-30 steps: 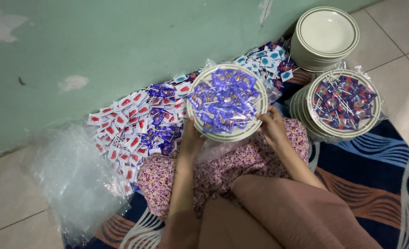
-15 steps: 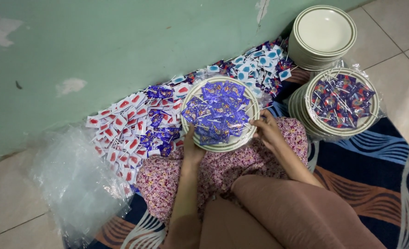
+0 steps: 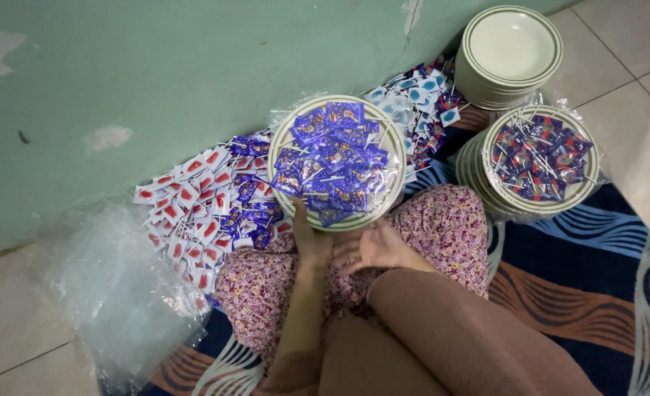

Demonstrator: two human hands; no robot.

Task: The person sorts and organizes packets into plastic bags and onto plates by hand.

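Head view, looking down at a seated person's lap, floral fabric over the knees, patterned mat [image 3: 559,279] on a tiled floor against a green wall.

Left hand [image 3: 311,240]: grip closed on the near rim of a plate of blue-wrapped lollipops [image 3: 337,163], thumb over the edge, fingers under. The plate sits at the knees, loosely covered in clear plastic film.

Right hand [image 3: 383,248]: palm up, fingers loosely apart, just below the plate's near edge; it holds nothing that shows, though it may be gathering film, too clear to tell.

Around: loose red-and-white wrapped lollipops [image 3: 193,198] and more blue ones spread on the floor to the left; a heap of clear plastic bags [image 3: 119,286] beyond them; light blue wrapped sweets [image 3: 420,95] behind the plate. To the right, a second filled plate [image 3: 539,158], already film-wrapped, tops a stack; farther back, a stack of empty plates [image 3: 510,51].

Judgement: the wrapping step looks in hand, film being drawn under the plate. Next calls for keeping the plate level while tucking film beneath, the free hand pulling it taut.
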